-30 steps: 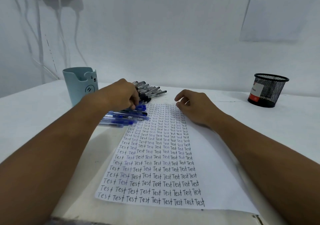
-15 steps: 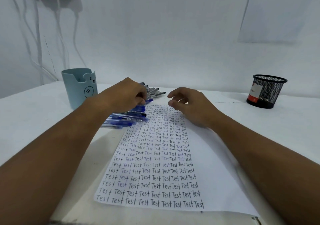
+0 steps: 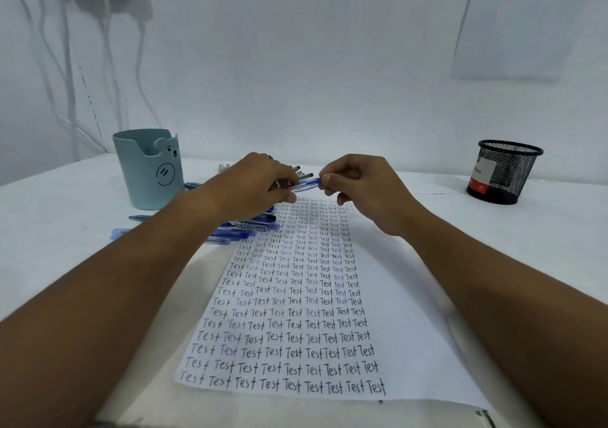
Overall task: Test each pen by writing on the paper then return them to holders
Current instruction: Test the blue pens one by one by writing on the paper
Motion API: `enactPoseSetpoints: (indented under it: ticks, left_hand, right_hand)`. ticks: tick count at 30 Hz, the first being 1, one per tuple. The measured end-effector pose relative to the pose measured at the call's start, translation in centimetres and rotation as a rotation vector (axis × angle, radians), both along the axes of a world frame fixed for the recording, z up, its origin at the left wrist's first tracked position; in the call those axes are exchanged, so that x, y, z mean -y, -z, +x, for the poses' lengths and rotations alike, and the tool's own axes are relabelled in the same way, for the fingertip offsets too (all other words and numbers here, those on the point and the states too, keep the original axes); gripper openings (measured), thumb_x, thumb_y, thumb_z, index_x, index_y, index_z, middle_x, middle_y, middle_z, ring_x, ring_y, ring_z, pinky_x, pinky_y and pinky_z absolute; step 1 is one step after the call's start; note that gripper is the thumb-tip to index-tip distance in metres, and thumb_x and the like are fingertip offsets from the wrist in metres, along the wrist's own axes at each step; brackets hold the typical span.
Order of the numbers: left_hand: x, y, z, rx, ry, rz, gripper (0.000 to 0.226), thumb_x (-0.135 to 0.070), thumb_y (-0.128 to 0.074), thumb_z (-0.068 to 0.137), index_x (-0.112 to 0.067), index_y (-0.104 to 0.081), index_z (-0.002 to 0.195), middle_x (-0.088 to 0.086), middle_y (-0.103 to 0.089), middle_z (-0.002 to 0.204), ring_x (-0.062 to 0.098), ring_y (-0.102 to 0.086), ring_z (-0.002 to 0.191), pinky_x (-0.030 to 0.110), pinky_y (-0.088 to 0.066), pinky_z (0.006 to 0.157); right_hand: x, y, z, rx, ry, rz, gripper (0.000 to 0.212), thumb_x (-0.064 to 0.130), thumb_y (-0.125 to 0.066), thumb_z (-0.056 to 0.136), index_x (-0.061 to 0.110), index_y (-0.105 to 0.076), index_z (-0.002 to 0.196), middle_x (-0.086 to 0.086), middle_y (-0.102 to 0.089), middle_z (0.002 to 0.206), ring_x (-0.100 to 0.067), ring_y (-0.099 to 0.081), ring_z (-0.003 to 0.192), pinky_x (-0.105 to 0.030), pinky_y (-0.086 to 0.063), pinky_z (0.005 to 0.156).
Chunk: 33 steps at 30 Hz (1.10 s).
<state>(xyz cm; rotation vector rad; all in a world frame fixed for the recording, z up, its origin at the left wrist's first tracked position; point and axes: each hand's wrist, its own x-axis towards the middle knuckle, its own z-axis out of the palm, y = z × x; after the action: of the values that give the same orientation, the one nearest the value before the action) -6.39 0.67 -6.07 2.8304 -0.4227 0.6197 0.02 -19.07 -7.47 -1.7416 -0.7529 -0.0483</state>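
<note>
My left hand [image 3: 253, 184] holds a blue capped pen [image 3: 307, 184] above the top of the paper [image 3: 404, 296]. My right hand [image 3: 362, 187] pinches the pen's blue cap end from the right. The paper is covered with rows of the word "Test". A pile of blue pens [image 3: 243, 228] lies at the paper's left edge, partly under my left forearm. Several black pens [image 3: 301, 172] lie behind my left hand, mostly hidden. A light blue bear holder [image 3: 148, 171] stands at the left. A black mesh holder [image 3: 503, 171] stands at the far right.
The white table [image 3: 543, 246] meets a white wall close behind the holders. Cables [image 3: 65, 65] hang down the wall at the left. A sheet [image 3: 526, 22] is stuck on the wall at the upper right.
My left hand lifted a blue pen out of the pile. My right hand rose off the paper and took hold of the pen's cap end.
</note>
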Motion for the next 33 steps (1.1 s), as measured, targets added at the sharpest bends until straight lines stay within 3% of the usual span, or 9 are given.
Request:
enactPoseSetpoints:
  ticks: [4, 8, 14, 18, 22, 25, 28, 30, 33]
  left_hand:
    - [-1.0, -0.1, 0.1, -0.015, -0.054, -0.009, 0.022, -0.028, -0.059, 0.095, -0.012, -0.073, 0.101, -0.006, -0.057, 0.069, 0.009, -0.049, 0.060, 0.024, -0.032, 0.055]
    - [-0.7, 0.0, 0.4, 0.058, -0.049, -0.022, 0.026, -0.030, -0.058, 0.095, -0.011, -0.074, 0.088, -0.011, -0.058, 0.061, 0.006, -0.049, 0.054, 0.021, -0.031, 0.053]
    - [0.3, 0.7, 0.7, 0.098, 0.002, -0.053, 0.023, -0.037, -0.060, 0.094, -0.019, -0.074, 0.090, -0.011, -0.061, 0.063, 0.005, -0.054, 0.057, 0.023, -0.034, 0.054]
    - [1.3, 0.9, 0.6, 0.174, 0.028, -0.026, 0.051, -0.061, -0.039, 0.090, -0.022, -0.071, 0.092, -0.007, -0.054, 0.056, 0.017, -0.054, 0.058, 0.026, -0.030, 0.053]
    - [1.5, 0.7, 0.5, 0.218, 0.050, -0.044, 0.073, -0.073, -0.020, 0.091, -0.019, -0.069, 0.084, -0.007, -0.045, 0.048, 0.018, -0.050, 0.054, 0.026, -0.028, 0.053]
    - [1.3, 1.0, 0.5, 0.191, 0.039, -0.033, 0.062, -0.064, -0.029, 0.095, -0.020, -0.073, 0.100, -0.016, -0.056, 0.062, 0.011, -0.054, 0.066, 0.024, -0.033, 0.059]
    - [1.4, 1.3, 0.4, 0.138, 0.037, -0.001, 0.038, -0.049, -0.047, 0.096, -0.024, -0.069, 0.114, -0.018, -0.064, 0.086, 0.010, -0.055, 0.085, 0.025, -0.033, 0.075]
    - [1.6, 1.4, 0.3, 0.103, 0.056, 0.033, 0.033, -0.042, -0.053, 0.095, -0.023, -0.068, 0.117, -0.014, -0.064, 0.091, 0.012, -0.056, 0.091, 0.024, -0.029, 0.079]
    - [1.8, 1.7, 0.2, 0.028, 0.089, 0.057, 0.034, -0.041, -0.053, 0.095, -0.022, -0.067, 0.119, -0.006, -0.068, 0.112, 0.010, -0.057, 0.104, 0.024, -0.036, 0.087]
  right_hand:
    - [0.8, -0.5, 0.4, -0.107, 0.046, 0.166, 0.008, 0.001, -0.063, 0.089, 0.006, -0.067, 0.085, -0.008, -0.069, 0.076, -0.013, -0.061, 0.068, -0.026, -0.049, 0.061]
    - [0.9, -0.6, 0.3, -0.274, 0.001, 0.299, 0.006, 0.004, -0.064, 0.091, 0.008, -0.068, 0.091, -0.007, -0.067, 0.080, -0.016, -0.061, 0.070, -0.026, -0.052, 0.064]
    - [0.4, -0.6, -0.1, -0.414, -0.158, 0.396, 0.016, 0.003, -0.061, 0.092, 0.011, -0.061, 0.107, -0.015, -0.070, 0.098, -0.023, -0.066, 0.080, -0.033, -0.057, 0.076]
    - [0.1, -1.1, 0.0, -0.394, -0.069, 0.503, 0.018, 0.004, -0.054, 0.097, 0.010, -0.055, 0.114, -0.011, -0.071, 0.092, -0.028, -0.069, 0.081, -0.040, -0.056, 0.085]
    - [0.7, -1.7, 0.5, -0.476, 0.059, 0.744, 0.028, -0.005, -0.040, 0.098, 0.011, -0.044, 0.121, -0.015, -0.053, 0.090, -0.037, -0.070, 0.074, -0.047, -0.061, 0.072]
    - [1.7, -1.7, 1.0, -0.537, 0.149, 0.862, 0.037, -0.006, -0.032, 0.098, 0.011, -0.041, 0.129, -0.014, -0.045, 0.091, -0.030, -0.060, 0.062, -0.038, -0.059, 0.059]
    - [2.6, -1.6, 2.0, -0.600, 0.257, 0.873, 0.043, -0.005, -0.027, 0.096, 0.011, -0.047, 0.130, -0.010, -0.043, 0.084, -0.019, -0.039, 0.052, -0.022, -0.039, 0.043]
    - [3.0, -1.6, 2.5, -0.634, 0.324, 0.845, 0.039, -0.003, -0.028, 0.095, 0.013, -0.055, 0.118, -0.006, -0.044, 0.078, -0.014, -0.029, 0.047, -0.019, -0.024, 0.037]
    - [3.3, -1.7, 2.5, -0.642, 0.373, 0.783, 0.014, 0.003, -0.042, 0.092, 0.012, -0.053, 0.094, -0.003, -0.042, 0.069, -0.011, -0.024, 0.041, -0.018, -0.017, 0.036]
